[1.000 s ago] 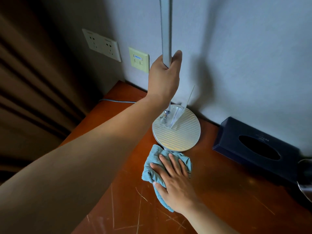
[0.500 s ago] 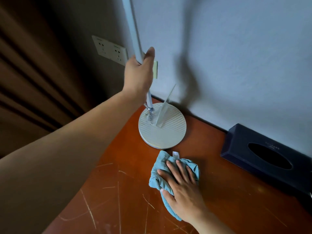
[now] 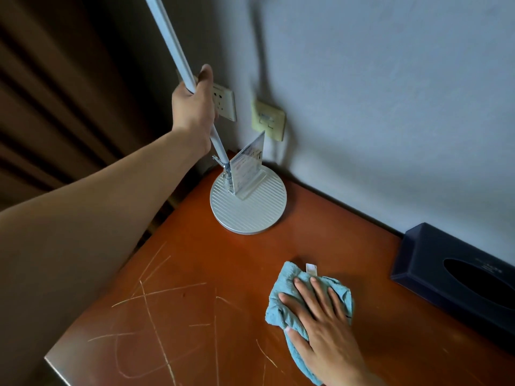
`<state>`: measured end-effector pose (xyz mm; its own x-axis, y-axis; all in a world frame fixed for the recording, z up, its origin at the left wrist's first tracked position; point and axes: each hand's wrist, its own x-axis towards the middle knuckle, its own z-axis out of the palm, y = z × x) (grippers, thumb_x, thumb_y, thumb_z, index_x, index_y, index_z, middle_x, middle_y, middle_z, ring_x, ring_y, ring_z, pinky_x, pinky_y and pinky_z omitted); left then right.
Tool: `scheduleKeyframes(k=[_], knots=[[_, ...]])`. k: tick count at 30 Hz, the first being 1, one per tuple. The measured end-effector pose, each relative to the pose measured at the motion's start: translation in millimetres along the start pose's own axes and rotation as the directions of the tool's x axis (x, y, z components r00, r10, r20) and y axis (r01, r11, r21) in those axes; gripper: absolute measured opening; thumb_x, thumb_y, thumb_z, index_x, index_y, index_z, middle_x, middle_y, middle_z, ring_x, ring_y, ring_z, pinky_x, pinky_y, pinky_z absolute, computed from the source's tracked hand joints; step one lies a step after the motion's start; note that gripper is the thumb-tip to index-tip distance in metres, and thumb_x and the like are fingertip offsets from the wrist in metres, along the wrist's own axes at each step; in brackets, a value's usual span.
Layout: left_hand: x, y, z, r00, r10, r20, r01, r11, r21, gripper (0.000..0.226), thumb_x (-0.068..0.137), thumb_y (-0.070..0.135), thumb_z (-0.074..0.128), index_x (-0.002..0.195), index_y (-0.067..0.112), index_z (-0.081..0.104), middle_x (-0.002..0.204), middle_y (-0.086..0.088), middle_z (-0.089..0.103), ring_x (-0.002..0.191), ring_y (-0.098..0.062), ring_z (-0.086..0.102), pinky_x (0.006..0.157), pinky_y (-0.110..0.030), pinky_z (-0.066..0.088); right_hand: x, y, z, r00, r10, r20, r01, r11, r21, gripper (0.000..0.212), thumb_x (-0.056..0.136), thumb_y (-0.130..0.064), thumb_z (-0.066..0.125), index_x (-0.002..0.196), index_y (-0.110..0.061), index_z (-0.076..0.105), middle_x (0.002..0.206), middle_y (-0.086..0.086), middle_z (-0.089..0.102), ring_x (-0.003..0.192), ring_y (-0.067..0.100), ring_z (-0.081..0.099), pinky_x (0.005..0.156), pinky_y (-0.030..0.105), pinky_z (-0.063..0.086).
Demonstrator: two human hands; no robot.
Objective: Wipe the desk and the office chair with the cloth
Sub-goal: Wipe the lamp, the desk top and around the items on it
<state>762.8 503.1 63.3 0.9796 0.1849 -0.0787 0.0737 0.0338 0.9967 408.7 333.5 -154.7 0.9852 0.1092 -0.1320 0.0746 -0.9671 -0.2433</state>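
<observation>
**Hands, cloth and lamp at the rear corner of the desk**

The right hand (image 3: 320, 324) lies flat on a light-blue cloth (image 3: 287, 307), its fingers straight and slightly spread, pressing the cloth onto the reddish-brown desk (image 3: 195, 274). The cloth is bunched beneath the palm; a small white label (image 3: 311, 268) projects from its far edge. The cloth sits toward the right part of the desk's visible surface, well apart from the left edge and nearer the rear wall than the front corner.

The left hand (image 3: 193, 107) is curled round the slanting pole (image 3: 172, 43) of a desk lamp, thumb uppermost, with the forearm reaching across the desk's left edge. The pole leans to the upper left and meets a round, ribbed white base (image 3: 250, 213), which stands at the rear left corner of the desk, close to the wall. A clear acrylic card stand (image 3: 248, 168) rests upright on the base, just beside the foot of the pole.

Pale scratches (image 3: 156, 316) cross the desk's surface toward its front left corner. A dark blue tissue box (image 3: 434, 260) with an oval opening sits along the rear edge at the right, against the wall. On the wall above the corner are a white socket plate (image 3: 224, 104), partly hidden by the left hand, and a yellowed plate (image 3: 269, 121). Brown curtains (image 3: 55, 93) hang to the left of the desk.
</observation>
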Motion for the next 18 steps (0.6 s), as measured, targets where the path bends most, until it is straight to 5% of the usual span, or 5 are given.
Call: scheduleKeyframes(k=[3,10,18], knots=[[11,2,-5,1.0,-0.011,-0.004,0.011,1.0,0.017,0.03,0.095,0.049,0.059,0.102,0.02,0.055,0.069,0.005,0.046,0.06,-0.008,0.044,0.063,-0.026,0.046,9,-1,-2,1.0,-0.007,-0.003,0.007,1.0,-0.023,0.058,0.099,-0.06,0.036,0.155,-0.045,0.031,0.166,-0.009,0.024,0.154,0.022,0.021,0.118,0.049,0.019],[14,-1,-10,0.995,0.079,0.06,-0.082,0.996,0.041,0.034,0.095,0.046,0.059,0.078,0.021,0.042,0.059,0.006,0.039,0.053,-0.008,0.036,0.056,-0.028,0.038,49,-15,-9,0.998,0.056,0.021,-0.056,0.998,-0.011,0.058,0.101,-0.063,0.025,0.156,-0.045,0.029,0.167,-0.009,0.02,0.156,0.022,0.014,0.121,0.047,0.01],[17,-8,-14,0.99,0.111,0.086,-0.117,0.991,0.067,0.031,0.099,0.043,0.056,0.086,0.016,0.045,0.056,0.008,0.043,0.051,-0.008,0.039,0.059,-0.025,0.043,86,-20,-12,0.997,0.078,0.015,-0.078,0.997,0.004,0.059,0.102,-0.065,0.017,0.156,-0.044,0.025,0.168,-0.008,0.015,0.157,0.02,0.003,0.123,0.046,0.002]])
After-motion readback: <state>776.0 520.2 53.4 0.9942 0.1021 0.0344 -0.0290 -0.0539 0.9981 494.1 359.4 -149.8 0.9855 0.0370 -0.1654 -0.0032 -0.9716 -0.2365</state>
